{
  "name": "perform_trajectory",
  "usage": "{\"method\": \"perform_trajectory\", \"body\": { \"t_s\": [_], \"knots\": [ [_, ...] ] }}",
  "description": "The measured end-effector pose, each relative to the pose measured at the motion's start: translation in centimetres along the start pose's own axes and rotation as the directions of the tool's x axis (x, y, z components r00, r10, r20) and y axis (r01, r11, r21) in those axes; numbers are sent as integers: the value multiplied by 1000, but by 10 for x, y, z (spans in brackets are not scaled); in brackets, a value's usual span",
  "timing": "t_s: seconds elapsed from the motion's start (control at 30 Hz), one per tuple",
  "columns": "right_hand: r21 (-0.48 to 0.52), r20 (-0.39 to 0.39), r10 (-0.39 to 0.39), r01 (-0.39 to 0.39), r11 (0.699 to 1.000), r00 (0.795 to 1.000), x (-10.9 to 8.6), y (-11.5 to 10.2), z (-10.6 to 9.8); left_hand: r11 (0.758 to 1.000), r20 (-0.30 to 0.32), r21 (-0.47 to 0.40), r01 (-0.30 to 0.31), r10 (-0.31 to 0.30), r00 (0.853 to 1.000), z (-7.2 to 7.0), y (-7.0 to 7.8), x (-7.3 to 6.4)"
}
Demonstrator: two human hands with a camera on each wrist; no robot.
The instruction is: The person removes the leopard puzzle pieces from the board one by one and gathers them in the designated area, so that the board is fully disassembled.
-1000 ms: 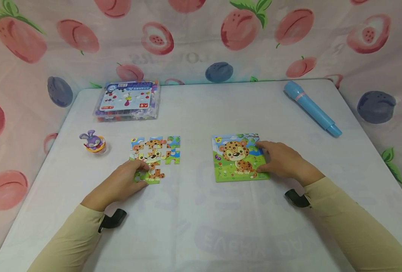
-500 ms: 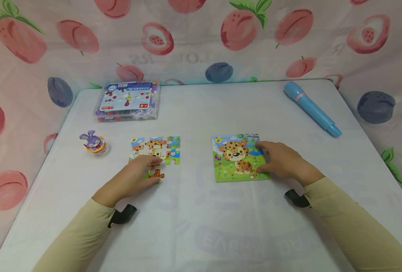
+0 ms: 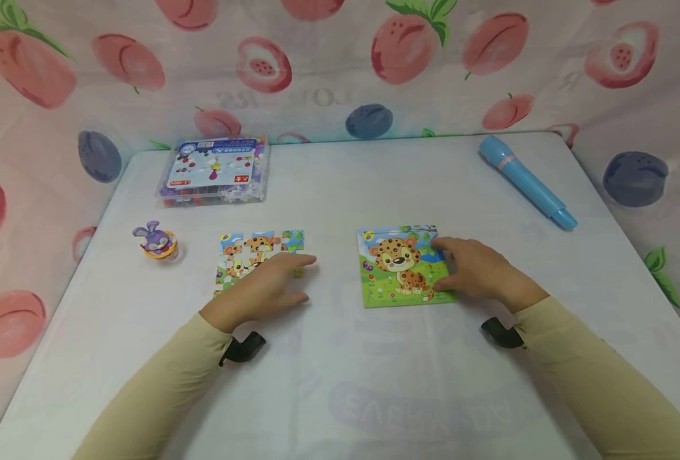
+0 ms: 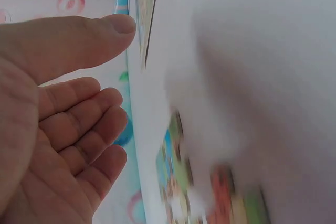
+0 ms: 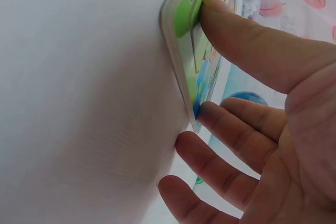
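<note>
In the head view a square leopard puzzle board lies flat at the middle right. My right hand rests at its right edge. The right wrist view has the thumb on the board's printed face and a fingertip at its corner, with the other fingers loosely spread. Left of the board lie several loose leopard puzzle pieces, roughly set in a square. My left hand hovers over them and covers the lower ones. Its thumb and fingers stand apart with nothing between them, as the left wrist view also shows.
A clear plastic box of colourful parts lies at the back left. In front of it stands a small purple rabbit toy. A blue microphone-shaped toy lies at the back right. Fruit-printed cloth hangs behind the white table.
My left hand has moved right across the loose pieces, from their lower left side toward the gap before the board. The right hand and the board have stayed put.
</note>
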State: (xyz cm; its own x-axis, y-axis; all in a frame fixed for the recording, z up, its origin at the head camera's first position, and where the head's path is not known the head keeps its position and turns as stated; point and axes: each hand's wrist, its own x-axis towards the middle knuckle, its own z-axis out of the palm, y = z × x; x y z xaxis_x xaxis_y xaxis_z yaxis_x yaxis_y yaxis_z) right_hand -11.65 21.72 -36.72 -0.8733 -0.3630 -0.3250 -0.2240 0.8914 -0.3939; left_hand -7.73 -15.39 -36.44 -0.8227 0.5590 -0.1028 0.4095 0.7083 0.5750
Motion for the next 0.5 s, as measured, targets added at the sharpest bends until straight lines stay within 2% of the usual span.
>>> {"method": "perform_trajectory", "body": {
  "t_s": [0.17,0.4,0.5],
  "knots": [
    [-1,12,-1,1,1000,1000,0,-1,-2,999,30,-4,-43,43,999,8,10,17],
    [13,45,0,0,1000,999,0,2,-4,998,62,-14,-63,64,996,16,21,40],
    [22,62,-9,7,1000,998,0,4,-5,996,71,-18,-90,91,993,19,26,49]
  ]
}}
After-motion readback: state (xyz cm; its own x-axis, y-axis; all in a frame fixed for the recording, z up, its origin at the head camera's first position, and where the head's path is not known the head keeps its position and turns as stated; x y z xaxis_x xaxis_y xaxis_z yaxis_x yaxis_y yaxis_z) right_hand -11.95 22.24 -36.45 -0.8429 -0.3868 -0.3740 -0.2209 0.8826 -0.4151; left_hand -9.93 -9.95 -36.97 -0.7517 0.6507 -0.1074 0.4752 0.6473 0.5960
